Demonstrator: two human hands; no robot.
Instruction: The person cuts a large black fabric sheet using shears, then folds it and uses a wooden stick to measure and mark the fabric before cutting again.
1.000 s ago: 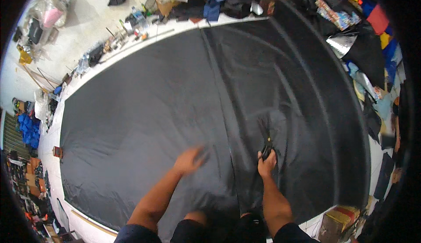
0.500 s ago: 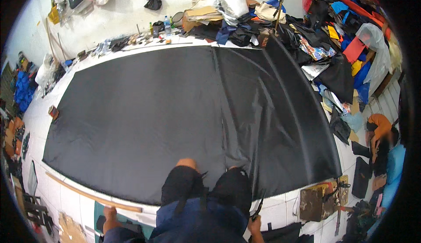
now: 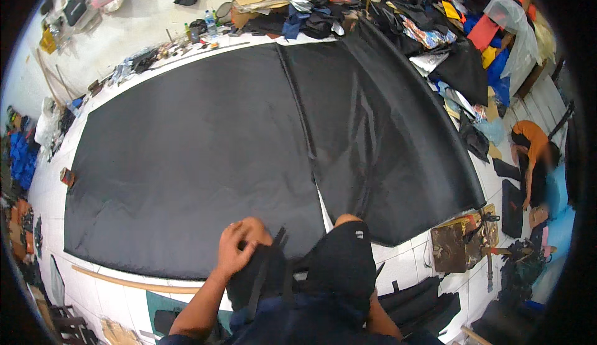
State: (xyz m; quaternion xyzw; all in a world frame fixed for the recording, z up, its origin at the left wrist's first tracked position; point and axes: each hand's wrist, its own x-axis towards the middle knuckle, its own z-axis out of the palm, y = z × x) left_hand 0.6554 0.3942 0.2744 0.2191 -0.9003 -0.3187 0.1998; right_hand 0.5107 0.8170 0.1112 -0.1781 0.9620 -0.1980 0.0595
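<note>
A wide sheet of black, slightly shiny material point(image 3: 186, 139) lies on the white tiled floor. A split runs down it from the far edge toward my knees. On its right is a second black piece point(image 3: 398, 152), rumpled, with its outer side curled up; floor shows through a narrow gap between the two. My left hand point(image 3: 236, 248) is at my left knee, fingers loosely bent and apart, holding nothing I can see. My right forearm point(image 3: 380, 320) goes down beside my right thigh, which hides the hand. A thin dark tip point(image 3: 380, 270) sticks out near there.
A wooden stick point(image 3: 130, 280) lies along the near left edge. A tape roll point(image 3: 67, 177) sits at the sheet's left edge. Black folded pieces point(image 3: 423, 307) and a worn brown board point(image 3: 457, 245) are at right. A person in orange point(image 3: 532, 143) bends over farther right; scrap heaps line the back.
My left hand has come up from beside the wooden stick to my left knee. My right hand, earlier holding a dark scissors-like tool, is now hidden. The gap between the black pieces has widened.
</note>
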